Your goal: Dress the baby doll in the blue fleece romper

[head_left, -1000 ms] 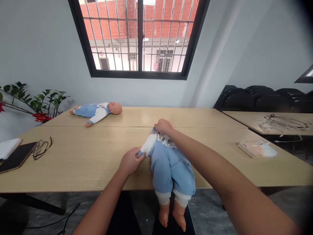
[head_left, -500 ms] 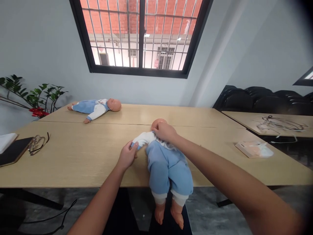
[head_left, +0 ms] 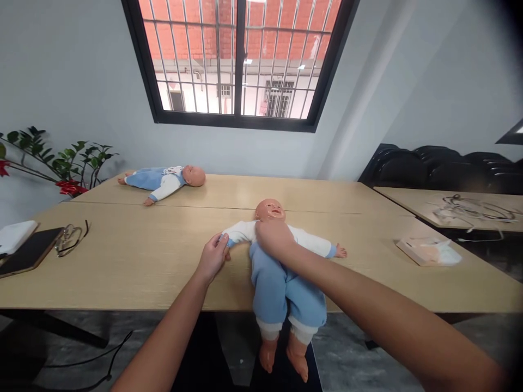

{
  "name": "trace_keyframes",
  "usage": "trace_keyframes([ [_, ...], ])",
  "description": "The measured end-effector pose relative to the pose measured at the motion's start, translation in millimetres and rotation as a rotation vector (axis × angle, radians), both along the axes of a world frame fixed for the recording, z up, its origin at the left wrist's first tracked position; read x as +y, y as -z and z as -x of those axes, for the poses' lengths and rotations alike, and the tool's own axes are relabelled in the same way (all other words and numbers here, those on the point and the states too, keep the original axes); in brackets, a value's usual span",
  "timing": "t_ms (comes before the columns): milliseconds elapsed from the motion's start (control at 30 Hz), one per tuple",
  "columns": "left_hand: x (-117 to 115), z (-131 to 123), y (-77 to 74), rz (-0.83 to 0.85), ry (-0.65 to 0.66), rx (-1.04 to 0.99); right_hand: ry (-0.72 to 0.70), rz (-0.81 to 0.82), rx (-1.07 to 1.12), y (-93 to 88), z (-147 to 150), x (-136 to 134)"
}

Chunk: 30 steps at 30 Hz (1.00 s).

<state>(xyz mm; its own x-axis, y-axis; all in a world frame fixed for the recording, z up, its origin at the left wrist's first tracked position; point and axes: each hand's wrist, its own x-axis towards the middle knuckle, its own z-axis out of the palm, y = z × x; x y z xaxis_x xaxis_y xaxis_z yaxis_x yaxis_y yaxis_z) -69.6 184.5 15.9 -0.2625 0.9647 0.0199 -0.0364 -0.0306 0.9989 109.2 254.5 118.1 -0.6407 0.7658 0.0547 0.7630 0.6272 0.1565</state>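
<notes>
At the near edge of the wooden surface (head_left: 134, 267), the left hand (head_left: 213, 257) is closed around the blue cuff at the end of the baby doll (head_left: 281, 272)'s sleeve, fingers and thumb pinching it just above the wood. The right hand (head_left: 273, 237) lies on the doll's chest just below the chin, its fingers curved down over the white top. I cannot tell whether it grips the cloth or only presses on it.

The doll lies on its back with its head pointing away from the person and its face up. Both arms are spread out sideways, and its other arm reaches well to the right. Its blue-trousered legs hang over the edge, bare feet dangling.

A second baby doll (head_left: 163, 179) in the same blue and white clothes lies on its back at the far left, well apart from the first. A pair of glasses (head_left: 70, 239) rests at the left beside a black notebook (head_left: 28, 256). A flat packet (head_left: 427, 250) sits at the right. Behind the left corner stands a green plant (head_left: 61, 166), and a barred window (head_left: 241, 60) fills the wall.
</notes>
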Motion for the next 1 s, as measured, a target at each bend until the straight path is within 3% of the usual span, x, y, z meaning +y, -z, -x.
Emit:
trace_keyframes([
  [167, -1.0, 4.5, 6.5, 0.004, -0.091, 0.262, 0.051, 0.008, 0.127, -4.3, -35.1, 7.1],
  [300, -5.0, 11.5, 4.9, 0.009, -0.126, 0.516, 0.161, -0.062, 0.326, 5.2, -104.2, 20.3],
  [467, -2.4, 20.4, 5.4, 0.0, -0.127, 0.817, 0.416, -0.001, 0.308, 51.6, -227.6, 45.4],
  [533, 2.0, 24.0, 6.9, 0.0, -0.102, 0.98, 0.387, 0.057, 0.347, 75.3, -264.1, 48.7],
  [633, 9.7, 24.6, 2.3, 0.022, -0.116, 1.085, 0.315, 0.111, 0.521, 106.1, -290.4, 47.8],
  [733, 17.4, 5.0, -20.9, -0.054, -0.224, 1.136, 0.305, 0.113, 0.698, 124.1, -292.1, 45.4],
  [800, 24.4, -25.6, -46.3, -0.202, -0.203, 1.147, 0.315, 0.135, 0.795, 127.9, -288.8, 43.7],
  [867, 34.9, -67.6, -73.7, -0.389, -0.042, 1.178, 0.326, 0.15, 0.905, 126.5, -285.4, 41.7],
  [933, 48.7, -112.4, -96.5, -0.508, 0.232, 1.299, 0.34, 0.168, 1.058, 122.2, -280.4, 39.1],
  [1000, 63.1, -150.2, -110.6, -0.451, 0.476, 1.469, 0.341, 0.242, 1.285, 116.9, -271.2, 36.5],
])
